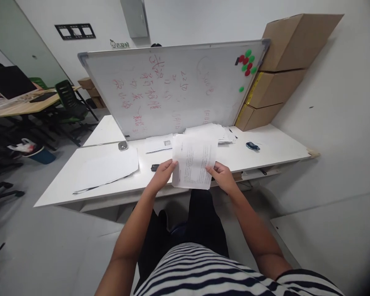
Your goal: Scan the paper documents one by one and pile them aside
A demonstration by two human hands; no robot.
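Printout (pixel 195 163) at frame centre, pinched at opposite edges by left hand (pixel 163 176) and right hand (pixel 223 176), presumably to prevent sagging; whiteboard (pixel 185 88) at upper middle, apparently propped against cardboard boxes (pixel 279 88).

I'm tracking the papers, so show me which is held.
The printed paper between the left hand and right hand; the other papers lie on the white desk.

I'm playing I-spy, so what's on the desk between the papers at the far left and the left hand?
The head view shows a small black object on the desk, between those papers and the left hand.
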